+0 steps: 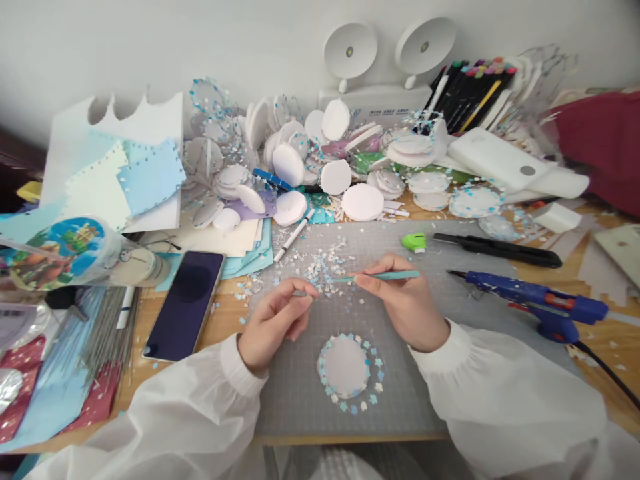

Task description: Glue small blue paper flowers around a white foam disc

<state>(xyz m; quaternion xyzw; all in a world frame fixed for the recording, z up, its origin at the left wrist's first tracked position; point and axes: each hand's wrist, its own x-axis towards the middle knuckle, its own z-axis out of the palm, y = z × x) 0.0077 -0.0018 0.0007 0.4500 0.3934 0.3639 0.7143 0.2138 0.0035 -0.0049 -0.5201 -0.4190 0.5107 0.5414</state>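
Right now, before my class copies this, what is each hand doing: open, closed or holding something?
Left hand: loosely curled; whether the fingertips pinch anything cannot be told.
Right hand: closed, holding the teal tweezers.

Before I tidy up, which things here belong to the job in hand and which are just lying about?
Likely in the job:
teal tweezers, in the right hand
paper flowers
flower-ringed white disc
grey mat
perhaps blue glue gun

Apparently idle:
black phone
marker pens
black cutter

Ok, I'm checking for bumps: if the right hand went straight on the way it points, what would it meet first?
Likely the paper bits just past its tool, then the left hand; its height above them is unclear.
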